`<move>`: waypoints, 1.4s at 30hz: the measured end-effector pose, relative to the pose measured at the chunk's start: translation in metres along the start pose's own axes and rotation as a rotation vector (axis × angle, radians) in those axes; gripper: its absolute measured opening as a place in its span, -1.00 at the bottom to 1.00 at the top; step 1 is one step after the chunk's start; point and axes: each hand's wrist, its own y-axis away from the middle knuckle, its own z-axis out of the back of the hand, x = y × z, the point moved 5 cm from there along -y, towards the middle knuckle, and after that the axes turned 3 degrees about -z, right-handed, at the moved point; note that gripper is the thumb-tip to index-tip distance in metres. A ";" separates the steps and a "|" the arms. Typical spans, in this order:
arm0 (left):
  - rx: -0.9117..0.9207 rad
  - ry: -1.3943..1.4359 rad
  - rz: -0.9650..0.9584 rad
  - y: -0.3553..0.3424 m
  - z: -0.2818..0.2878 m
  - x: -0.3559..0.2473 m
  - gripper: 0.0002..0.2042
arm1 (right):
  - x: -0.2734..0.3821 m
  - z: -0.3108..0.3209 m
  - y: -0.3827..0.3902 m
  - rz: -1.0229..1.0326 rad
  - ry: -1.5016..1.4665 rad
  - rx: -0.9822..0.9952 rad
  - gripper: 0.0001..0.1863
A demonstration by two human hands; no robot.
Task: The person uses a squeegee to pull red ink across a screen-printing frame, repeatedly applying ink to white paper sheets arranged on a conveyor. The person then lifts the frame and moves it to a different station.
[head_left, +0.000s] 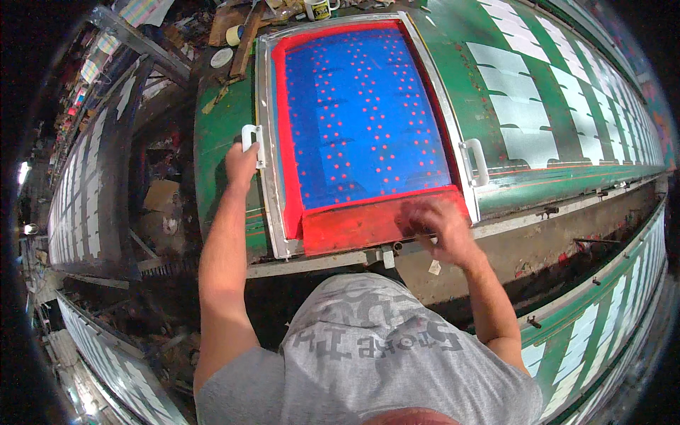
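A screen printing frame (439, 99) with a pale metal rim lies on the green table in front of me. Its blue mesh (368, 106) is dotted with small red spots and bordered in red. My left hand (242, 164) is closed around the white handle (248, 134) on the frame's left side. A wide red-coated flat piece (347, 228), perhaps a squeegee, lies along the near end of the mesh. Over its right part is my right hand (445, 230), smeared by motion; whether it touches or grips the piece I cannot tell. Another white handle (478, 163) sits on the right side, untouched.
Pale cut fabric pieces (520, 113) lie in rows on the green table (474, 134) to the right. A rail (552, 212) with small stops runs along its near edge. Wooden strips (246, 39), a tape roll (234, 35) and a mug (319, 9) are at the far left.
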 end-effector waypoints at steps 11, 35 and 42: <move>0.112 -0.339 -0.319 -0.063 -0.023 -0.026 -0.56 | 0.031 -0.021 -0.002 0.122 0.298 -0.040 -0.46; 0.595 -0.515 -0.352 -0.087 -0.025 -0.038 -0.19 | 0.063 -0.029 -0.078 -0.112 0.364 0.396 -0.71; 0.647 -0.596 -0.384 -0.088 -0.029 -0.047 -0.23 | 0.078 -0.039 -0.049 -0.111 0.382 0.281 -0.51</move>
